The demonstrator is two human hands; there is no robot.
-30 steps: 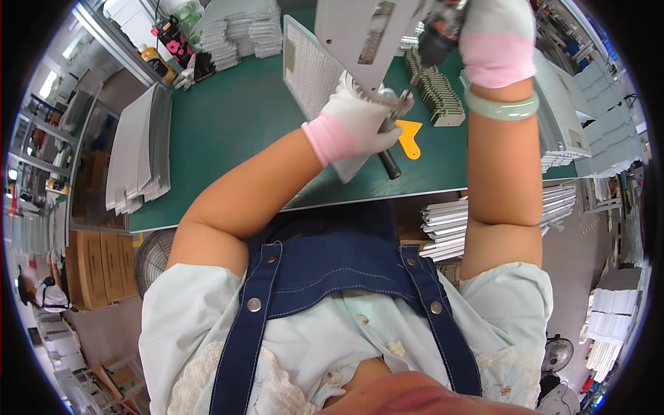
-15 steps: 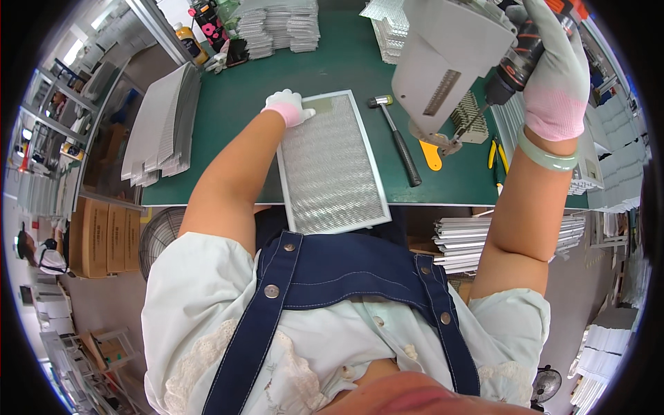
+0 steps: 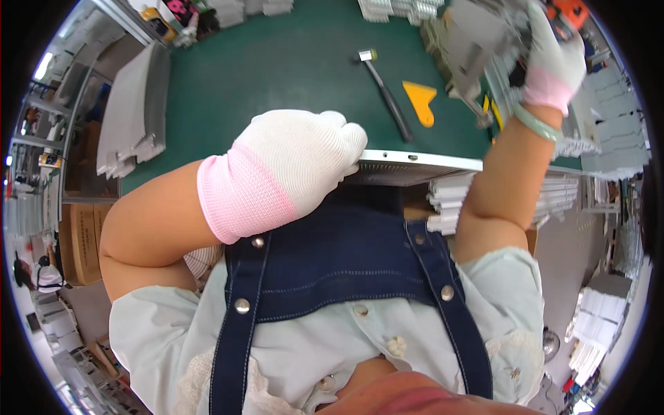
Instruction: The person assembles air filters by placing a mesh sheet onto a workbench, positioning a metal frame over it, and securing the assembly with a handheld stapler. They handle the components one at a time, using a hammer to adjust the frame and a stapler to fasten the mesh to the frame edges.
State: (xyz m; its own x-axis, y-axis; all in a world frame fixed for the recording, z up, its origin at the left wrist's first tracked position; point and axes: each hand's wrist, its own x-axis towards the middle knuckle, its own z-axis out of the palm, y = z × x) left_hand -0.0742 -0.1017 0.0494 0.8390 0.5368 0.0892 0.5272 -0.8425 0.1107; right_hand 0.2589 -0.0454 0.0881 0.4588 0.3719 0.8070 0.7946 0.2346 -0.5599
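My left hand (image 3: 301,155), in a white glove with a pink cuff, is closed on the end of a framed metal mesh filter panel (image 3: 422,161). The panel is tilted up on edge near my apron, so mostly its white frame edge with small holes shows. Far off at the upper right, my gloved right hand (image 3: 555,66) is wrapped round a power drill (image 3: 568,15), its orange end showing and the rest blurred or hidden. Beside it stands a grey machine head (image 3: 477,41), smeared by motion.
On the green table (image 3: 277,76) lie a hammer (image 3: 387,100), a yellow scraper (image 3: 420,104) and yellow-handled pliers (image 3: 494,114). Stacked grey panels (image 3: 135,111) stand at the left. More metal strips (image 3: 449,200) are below the table's right edge.
My left hand has come nearer, and the filter panel has gone from lying flat across the table edge to tilted up on edge. My right hand and the drill have moved slightly up.
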